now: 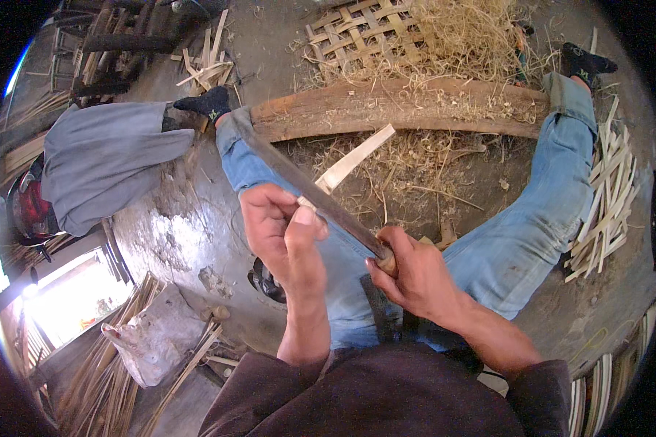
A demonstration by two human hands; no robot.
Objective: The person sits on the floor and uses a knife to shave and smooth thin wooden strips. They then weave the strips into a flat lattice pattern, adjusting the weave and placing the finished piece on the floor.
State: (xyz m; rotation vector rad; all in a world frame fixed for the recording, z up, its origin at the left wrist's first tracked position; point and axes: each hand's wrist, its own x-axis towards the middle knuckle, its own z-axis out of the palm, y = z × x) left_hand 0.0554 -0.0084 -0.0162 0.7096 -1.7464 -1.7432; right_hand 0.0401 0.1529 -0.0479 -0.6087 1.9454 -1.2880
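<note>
1. Right hand (414, 275) has its fingers clenched round the wooden handle of a long knife (306, 188); the blade runs up toward 11 o'clock, over the left knee.
2. Left hand (280, 231) is pinching a pale bamboo strip (357, 158) against the blade, thumb pressed on top, fingers curled under. The strip's free end points to 1 o'clock.
3. Risk as I see it: that thumb sits right by the edge, so if the strip splits suddenly or the blade skids along the grain, it's the thumb or the jeans (thigh is directly underneath) that catch it.
4. Strip could also crack off-line if the blade twists.
5. Containers: nothing really holding anything. A flat woven mat (363, 33) lies at 12 o'clock with shavings (468, 36) heaped on its right side. Loose strips (605, 200) are piled at 3 o'clock, on the floor.
6. A log (393, 108) lies across between the feet.
</note>
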